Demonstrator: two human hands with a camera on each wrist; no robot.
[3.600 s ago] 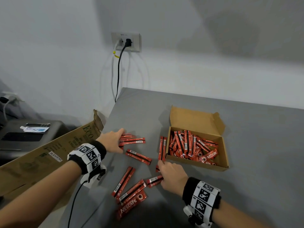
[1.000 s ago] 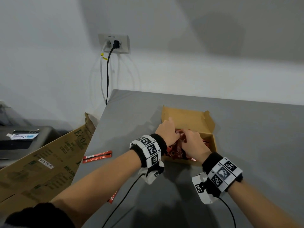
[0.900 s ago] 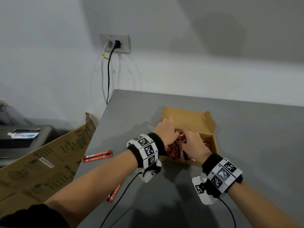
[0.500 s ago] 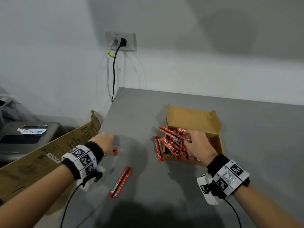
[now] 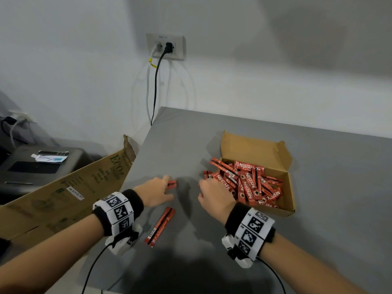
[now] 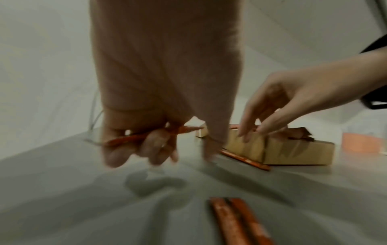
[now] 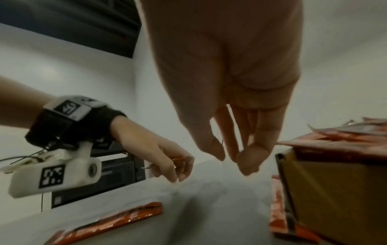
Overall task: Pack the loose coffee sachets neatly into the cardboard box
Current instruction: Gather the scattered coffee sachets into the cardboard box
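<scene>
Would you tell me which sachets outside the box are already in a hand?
The sachets pinched by the left hand; the other loose pair lies untouched on the table.

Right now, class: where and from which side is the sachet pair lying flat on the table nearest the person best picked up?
Probably at the middle of the sachet pair, from above, pinching across its narrow width. It lies flat on the table, long and thin, nothing touching it.

Box [image 5: 289, 194] sat on table [image 5: 331, 187], sachets [image 5: 249, 183] heaped inside, some overhanging box's left wall. One sachet [image 5: 206, 174] lay on table against that wall. Sachet pair [image 5: 160, 225] lay well left of box, nearer person. Hands apart, between pair and box. Socket [image 5: 165, 46] on wall behind box.
</scene>
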